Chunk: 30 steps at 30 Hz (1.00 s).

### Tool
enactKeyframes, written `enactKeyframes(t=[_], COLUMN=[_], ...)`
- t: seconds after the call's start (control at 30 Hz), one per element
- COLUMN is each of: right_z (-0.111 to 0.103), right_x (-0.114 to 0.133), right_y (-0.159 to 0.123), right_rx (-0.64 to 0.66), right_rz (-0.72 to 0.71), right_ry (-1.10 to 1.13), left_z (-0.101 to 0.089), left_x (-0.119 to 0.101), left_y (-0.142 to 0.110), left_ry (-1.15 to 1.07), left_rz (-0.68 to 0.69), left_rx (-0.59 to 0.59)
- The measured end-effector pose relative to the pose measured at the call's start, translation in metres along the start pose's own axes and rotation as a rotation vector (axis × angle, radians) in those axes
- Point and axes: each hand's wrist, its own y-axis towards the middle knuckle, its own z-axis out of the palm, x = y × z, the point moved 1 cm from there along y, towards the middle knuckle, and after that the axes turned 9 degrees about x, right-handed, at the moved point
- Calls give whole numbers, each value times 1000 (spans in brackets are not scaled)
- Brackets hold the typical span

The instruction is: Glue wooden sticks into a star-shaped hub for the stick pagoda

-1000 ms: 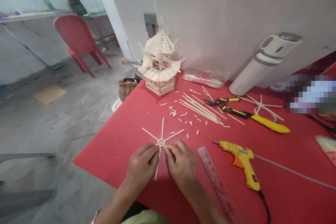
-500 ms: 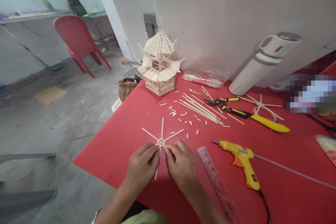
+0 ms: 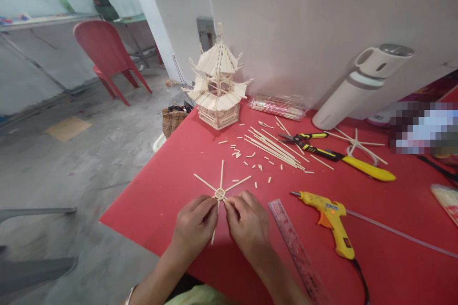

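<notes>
From my remote view, left hand (image 3: 196, 220) and right hand (image 3: 249, 221) pinch the spoked stick frame (image 3: 219, 194), its middle ringed, visible arms unlinked.

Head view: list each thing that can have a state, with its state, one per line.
Left hand, fingertips pinched at the star
Right hand, fingertips pinched at the star
Star, sticks joined, partly hidden by the hands
Loose sticks, lying in a bunch
Cutter, open
Glue gun, on its side, light lit
Ruler, lying flat
Flask, upright, closed
Pagoda, standing
</notes>
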Motion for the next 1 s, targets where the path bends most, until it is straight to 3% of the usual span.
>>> enactKeyframes(t=[1.0], right_z=[-1], right_x=[0], right_y=[1], right_rx=[-17], right_rz=[-14], right_ry=[-23], left_z=[-4], left_x=[-9], left_y=[4], left_ry=[-88], left_rz=[1], left_rx=[-21])
